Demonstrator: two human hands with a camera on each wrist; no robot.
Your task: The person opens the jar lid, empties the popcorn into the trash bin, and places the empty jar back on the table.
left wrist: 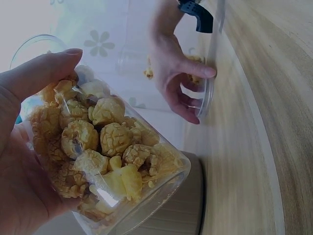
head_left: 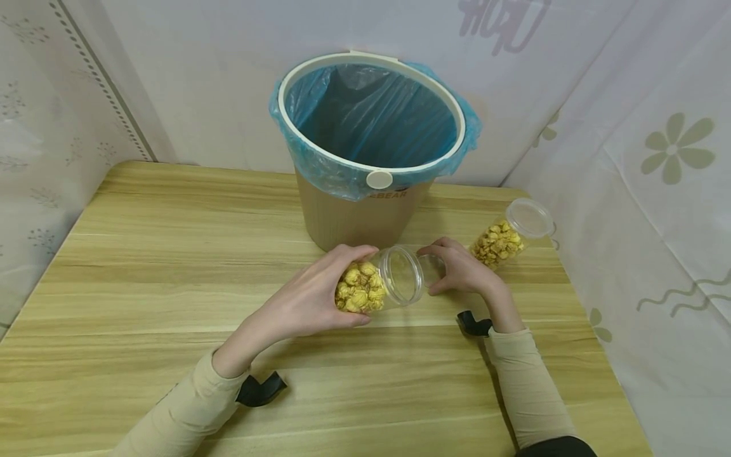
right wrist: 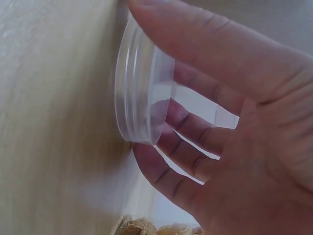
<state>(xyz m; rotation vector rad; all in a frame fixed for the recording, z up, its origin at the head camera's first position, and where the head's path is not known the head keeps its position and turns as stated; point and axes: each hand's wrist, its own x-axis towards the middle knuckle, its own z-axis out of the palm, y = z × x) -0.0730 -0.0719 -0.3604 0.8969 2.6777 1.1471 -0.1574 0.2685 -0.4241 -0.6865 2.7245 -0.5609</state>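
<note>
My left hand (head_left: 305, 295) grips a clear plastic jar (head_left: 360, 289) part-filled with yellow caramel popcorn. The jar is tipped on its side above the table, with its mouth facing right. Popcorn pieces (left wrist: 115, 139) show through its wall in the left wrist view. Just to the right of that mouth, my right hand (head_left: 465, 270) pinches a clear round jar lid (right wrist: 139, 93) by its edge, the thumb on one side and fingers on the other. Behind the right hand stands a second clear jar (head_left: 497, 244) of popcorn, with its top toward the back right.
A beige trash bin (head_left: 354, 219) stands at the back of the wooden table (head_left: 171, 254), just beyond the left hand. A blue plastic bag (head_left: 328, 178) lines it and folds over its rim. Patterned cloth (head_left: 217, 82) hangs behind and on both sides. Black straps (head_left: 261, 390) sit at both wrists.
</note>
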